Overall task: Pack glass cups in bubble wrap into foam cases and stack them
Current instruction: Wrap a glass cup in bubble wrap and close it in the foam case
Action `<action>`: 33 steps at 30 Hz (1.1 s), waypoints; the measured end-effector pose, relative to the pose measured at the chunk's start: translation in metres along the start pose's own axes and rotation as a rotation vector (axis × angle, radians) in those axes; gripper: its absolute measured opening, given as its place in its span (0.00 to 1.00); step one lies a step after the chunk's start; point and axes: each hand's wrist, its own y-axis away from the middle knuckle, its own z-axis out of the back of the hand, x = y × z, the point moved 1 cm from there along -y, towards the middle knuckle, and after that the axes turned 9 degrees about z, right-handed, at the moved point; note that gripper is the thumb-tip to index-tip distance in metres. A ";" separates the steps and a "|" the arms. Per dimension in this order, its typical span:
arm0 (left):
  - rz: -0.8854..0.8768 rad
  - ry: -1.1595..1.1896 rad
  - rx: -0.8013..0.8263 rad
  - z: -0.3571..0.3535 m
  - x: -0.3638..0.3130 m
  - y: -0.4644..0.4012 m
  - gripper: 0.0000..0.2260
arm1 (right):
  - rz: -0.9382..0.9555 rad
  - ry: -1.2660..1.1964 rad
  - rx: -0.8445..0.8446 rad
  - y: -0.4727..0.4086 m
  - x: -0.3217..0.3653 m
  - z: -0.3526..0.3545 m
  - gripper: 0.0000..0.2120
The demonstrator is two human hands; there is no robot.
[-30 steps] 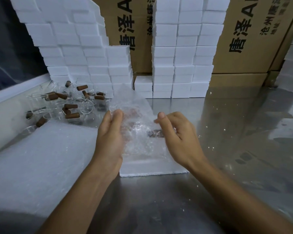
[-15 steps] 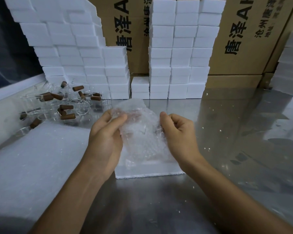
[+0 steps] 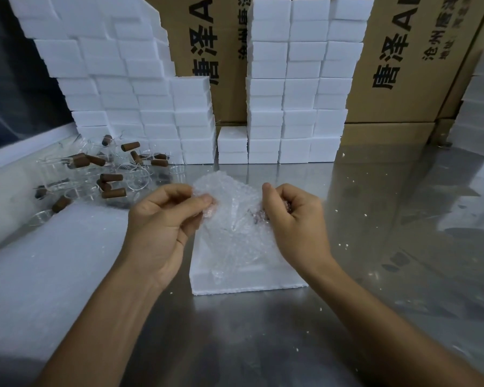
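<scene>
Both my hands are on the bubble wrap [image 3: 235,216] right now, holding it up over the open foam case [image 3: 243,283] that sits flat on the steel surface [image 3: 375,247] in front of me. My left hand [image 3: 162,227] has its grip pinched on the left edge of the wrap, thumb and forefinger closed on the plastic near the top. My right hand [image 3: 294,219] has its fingers curled tight into the right edge, bunching the wrap there. Something clear sits inside the wrap, and I cannot tell its shape through the bubbles. The lower end of the wrap hangs into the foam case. Off to my left, a heap of glass cups [image 3: 95,174] with brown cork handles lies jumbled at the back edge of a white foam sheet [image 3: 39,275]. Behind them a stepped stack of foam cases [image 3: 123,79] climbs high, and a second, straighter stack [image 3: 299,79] stands in the middle, with a short pile [image 3: 232,146] between the two. Cardboard boxes [image 3: 403,65] with black printed characters stand behind all of it.
</scene>
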 end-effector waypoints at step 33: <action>-0.324 -0.382 -0.109 -0.011 0.014 0.010 0.27 | -0.551 -0.827 0.165 0.004 0.014 -0.011 0.06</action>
